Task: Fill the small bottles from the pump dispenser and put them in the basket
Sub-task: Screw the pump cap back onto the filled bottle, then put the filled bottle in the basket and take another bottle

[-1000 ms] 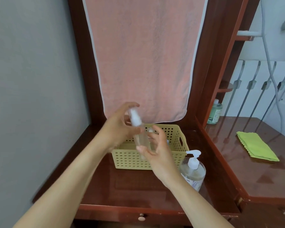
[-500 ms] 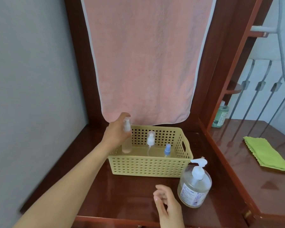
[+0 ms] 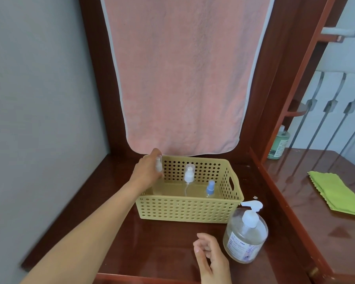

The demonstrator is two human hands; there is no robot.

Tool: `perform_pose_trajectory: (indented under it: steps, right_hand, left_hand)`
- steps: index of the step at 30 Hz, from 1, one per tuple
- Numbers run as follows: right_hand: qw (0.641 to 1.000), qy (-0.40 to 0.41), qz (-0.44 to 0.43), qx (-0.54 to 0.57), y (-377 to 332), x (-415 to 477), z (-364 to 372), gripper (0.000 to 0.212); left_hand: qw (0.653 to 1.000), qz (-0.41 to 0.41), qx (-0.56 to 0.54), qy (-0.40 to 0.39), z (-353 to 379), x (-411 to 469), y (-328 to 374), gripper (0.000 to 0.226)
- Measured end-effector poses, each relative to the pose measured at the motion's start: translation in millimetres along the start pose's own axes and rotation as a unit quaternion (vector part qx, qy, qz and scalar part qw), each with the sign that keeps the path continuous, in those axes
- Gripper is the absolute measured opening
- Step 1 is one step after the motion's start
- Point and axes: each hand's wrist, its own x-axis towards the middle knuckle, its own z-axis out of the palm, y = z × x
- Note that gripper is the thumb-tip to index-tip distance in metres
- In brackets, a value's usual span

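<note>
Our left hand point(image 3: 147, 172) reaches into the yellow basket point(image 3: 184, 208) at its nine o'clock end, fingers wrapped round the top of a small clear spray bottle point(image 3: 158, 163) held upright there. At its three o'clock stand a white-capped bottle point(image 3: 188, 177) and a blue-capped bottle point(image 3: 210, 188), apart. Our right hand point(image 3: 210, 257) hangs over the counter point(image 3: 162, 242) at the basket's five o'clock, fingers loosely curled on nothing, just beside the pump dispenser point(image 3: 245, 236). We judge this the placing step; next we let go without tipping the bottle.
</note>
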Motion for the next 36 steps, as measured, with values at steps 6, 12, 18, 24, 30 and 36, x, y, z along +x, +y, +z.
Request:
perform_pose_trajectory:
  steps: [6, 12, 18, 24, 30, 36]
  right_hand:
    - [1.0, -0.003, 0.005, -0.004, 2, 0, 0, 0.044]
    - [1.0, -0.012, 0.008, -0.004, 3, 1, 1, 0.041]
    - [1.0, -0.02, 0.01, -0.015, 4, 1, 0, 0.049]
    - [0.999, -0.025, 0.018, -0.02, 6, 1, 1, 0.051]
    - [0.999, -0.03, 0.034, -0.017, 0, 1, 0, 0.05]
    - [0.999, -0.028, 0.035, -0.026, 1, 0, -1, 0.049]
  left_hand:
    - [0.999, -0.001, 0.029, -0.022, 5, 3, 0, 0.044]
    - [0.999, -0.004, 0.029, -0.031, 5, 4, -2, 0.045]
    - [0.998, -0.002, 0.041, -0.039, 2, 6, -3, 0.06]
    - [0.982, 0.118, 0.062, 0.133, -11, -15, 22, 0.064]
    - [0.983, 0.133, -0.112, 0.066, 16, -35, 77, 0.06]
    - [0.989, -0.023, -0.107, -0.101, 36, -23, 74, 0.068]
